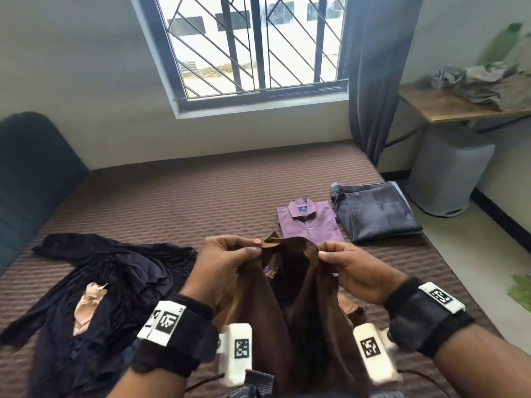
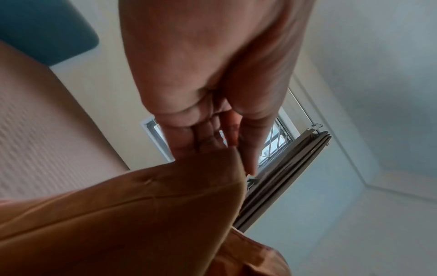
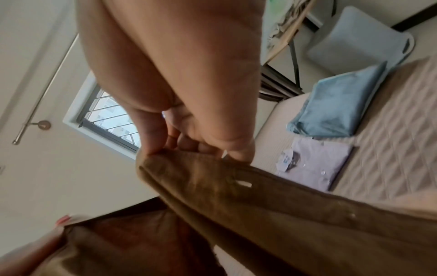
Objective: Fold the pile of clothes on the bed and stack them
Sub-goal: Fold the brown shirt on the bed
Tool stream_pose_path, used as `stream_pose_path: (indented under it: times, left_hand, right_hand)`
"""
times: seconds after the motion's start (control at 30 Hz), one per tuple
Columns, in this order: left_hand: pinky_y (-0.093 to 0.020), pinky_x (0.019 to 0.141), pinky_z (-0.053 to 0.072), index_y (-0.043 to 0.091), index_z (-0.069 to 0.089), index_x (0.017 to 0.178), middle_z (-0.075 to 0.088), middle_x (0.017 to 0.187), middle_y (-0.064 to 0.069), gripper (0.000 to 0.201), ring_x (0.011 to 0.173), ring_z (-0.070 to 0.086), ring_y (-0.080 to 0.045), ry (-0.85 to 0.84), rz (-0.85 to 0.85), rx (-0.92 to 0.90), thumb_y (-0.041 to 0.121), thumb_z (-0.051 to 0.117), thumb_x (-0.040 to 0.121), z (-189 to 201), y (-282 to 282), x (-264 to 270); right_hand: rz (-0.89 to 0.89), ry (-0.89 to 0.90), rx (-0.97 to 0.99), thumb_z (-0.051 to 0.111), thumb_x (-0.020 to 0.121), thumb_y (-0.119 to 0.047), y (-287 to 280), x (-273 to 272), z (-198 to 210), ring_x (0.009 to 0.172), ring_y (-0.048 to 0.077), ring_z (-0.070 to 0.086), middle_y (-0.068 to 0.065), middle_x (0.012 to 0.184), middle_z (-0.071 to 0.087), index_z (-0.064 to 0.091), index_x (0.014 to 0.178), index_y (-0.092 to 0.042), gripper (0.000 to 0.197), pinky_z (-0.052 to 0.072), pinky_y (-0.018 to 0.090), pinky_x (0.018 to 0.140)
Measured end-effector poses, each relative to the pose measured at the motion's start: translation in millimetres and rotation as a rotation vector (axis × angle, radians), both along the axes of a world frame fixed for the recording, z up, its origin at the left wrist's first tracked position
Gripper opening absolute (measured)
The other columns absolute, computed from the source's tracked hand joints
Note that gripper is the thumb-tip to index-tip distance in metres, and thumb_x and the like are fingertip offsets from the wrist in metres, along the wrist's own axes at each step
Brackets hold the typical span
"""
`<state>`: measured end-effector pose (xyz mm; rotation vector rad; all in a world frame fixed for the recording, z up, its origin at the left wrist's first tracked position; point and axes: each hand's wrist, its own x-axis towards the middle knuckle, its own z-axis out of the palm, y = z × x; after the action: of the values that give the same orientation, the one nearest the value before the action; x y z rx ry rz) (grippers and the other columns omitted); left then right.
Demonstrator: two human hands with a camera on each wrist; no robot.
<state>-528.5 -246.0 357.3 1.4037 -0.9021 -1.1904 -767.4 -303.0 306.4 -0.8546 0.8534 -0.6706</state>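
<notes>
- Head view: the left hand (image 1: 230,254) and the right hand (image 1: 353,268) each pinch the top edge of a brown shirt (image 1: 290,305), held up over the near part of the bed (image 1: 172,196), its body hanging down between the wrists. The step in hand looks like opening the shirt out and finding its collar and front edges before laying it flat.
- At the far right of the bed lie a folded purple shirt (image 1: 309,222) and, just beside it, folded grey trousers (image 1: 373,214). A dark unfolded garment (image 1: 100,282) sprawls at near left.
- Left wrist view: the left hand's fingers (image 2: 208,138) curl onto a fold of the brown cloth, thumb against it.
- Right wrist view: the right hand's fingertips (image 3: 189,143) pinch the placket edge, near a buttonhole (image 3: 243,184).
- The next move probably calls for spreading the shirt face down on bare bed, keeping both edges taut and level so it lands flat.
</notes>
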Motion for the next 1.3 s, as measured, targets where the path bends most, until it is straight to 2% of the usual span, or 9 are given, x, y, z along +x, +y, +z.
stream_pose_path:
  times: [0.23,0.4,0.57,0.67,0.9,0.97,1.07,1.1,1.3]
  left_hand:
    - [-0.018,0.059,0.055,-0.004,0.072,0.078,0.073,0.069,-0.007,0.014,0.060,0.068,-0.009,0.040,-0.036,-0.087,-0.016,0.066,0.082,0,-3,-23]
    - [-0.028,0.072,0.058,0.007,0.076,0.081,0.076,0.080,-0.010,0.019,0.075,0.071,-0.015,-0.054,-0.042,-0.130,-0.007,0.066,0.088,-12,-7,-20]
    - [-0.039,0.082,0.057,0.012,0.079,0.081,0.076,0.085,-0.009,0.012,0.082,0.071,-0.020,-0.143,-0.114,-0.177,0.003,0.072,0.085,-23,-8,-22]
    - [-0.040,0.080,0.056,0.011,0.079,0.082,0.076,0.083,-0.009,0.006,0.081,0.071,-0.022,-0.151,-0.104,-0.196,0.014,0.074,0.080,-25,-9,-22]
    - [-0.027,0.064,0.049,0.015,0.078,0.073,0.074,0.072,-0.006,0.016,0.065,0.063,-0.008,-0.261,-0.148,-0.190,0.002,0.075,0.083,-26,-14,-19]
    - [-0.028,0.064,0.050,0.017,0.077,0.086,0.073,0.073,-0.011,0.016,0.066,0.064,-0.010,-0.224,-0.132,-0.201,0.001,0.075,0.082,-24,-13,-20]
    - [-0.027,0.069,0.053,0.034,0.058,0.132,0.068,0.078,-0.016,0.061,0.070,0.062,-0.013,-0.173,-0.262,-0.210,-0.004,0.070,0.085,-23,-12,-16]
    - [-0.024,0.069,0.052,0.034,0.056,0.135,0.066,0.076,-0.011,0.063,0.070,0.060,-0.011,-0.193,-0.313,-0.225,-0.005,0.068,0.087,-22,-13,-15]
    - [-0.046,0.078,0.058,0.021,0.077,0.084,0.076,0.080,0.001,0.007,0.078,0.072,-0.022,-0.396,-0.198,-0.302,0.020,0.074,0.077,-33,-17,-17]
  right_hand:
    - [-0.032,-0.151,0.111,0.060,0.090,-0.006,2,31,20,0.092,0.027,0.066,0.021,0.102,0.066,0.064,0.113,0.008,0.027,0.060,0.036,0.080]
    - [-0.077,-0.015,0.002,0.063,0.087,0.002,4,34,26,0.075,0.019,0.068,0.018,0.089,0.068,0.067,0.101,0.005,0.015,0.058,0.027,0.060]
    - [-0.169,0.036,-0.222,0.064,0.085,0.009,8,45,28,0.089,0.027,0.069,0.023,0.097,0.072,0.071,0.098,0.006,0.015,0.060,0.030,0.081]
    - [-0.172,0.139,-0.359,0.069,0.082,0.008,11,49,31,0.093,0.028,0.069,0.023,0.099,0.072,0.073,0.097,0.003,0.016,0.057,0.037,0.090]
    - [-0.047,0.332,-0.589,0.074,0.082,0.001,9,44,39,0.084,0.030,0.067,0.020,0.089,0.073,0.075,0.097,-0.002,0.015,0.054,0.050,0.088]
    - [-0.014,0.415,-0.718,0.074,0.082,0.000,7,43,39,0.084,0.024,0.069,0.008,0.087,0.075,0.076,0.095,-0.007,0.015,0.055,0.044,0.086]
    - [0.046,0.512,-0.924,0.074,0.083,-0.003,6,42,38,0.083,-0.001,0.062,-0.008,0.086,0.069,0.073,0.096,-0.008,0.014,0.051,0.020,0.078]
    - [0.062,0.546,-0.993,0.073,0.084,-0.004,6,41,37,0.085,-0.004,0.059,-0.010,0.088,0.066,0.072,0.097,-0.008,0.013,0.046,0.013,0.077]
    - [0.007,0.616,-1.143,0.069,0.087,-0.008,4,41,21,0.087,0.004,0.060,-0.006,0.090,0.067,0.068,0.098,-0.012,0.012,0.047,0.016,0.078]
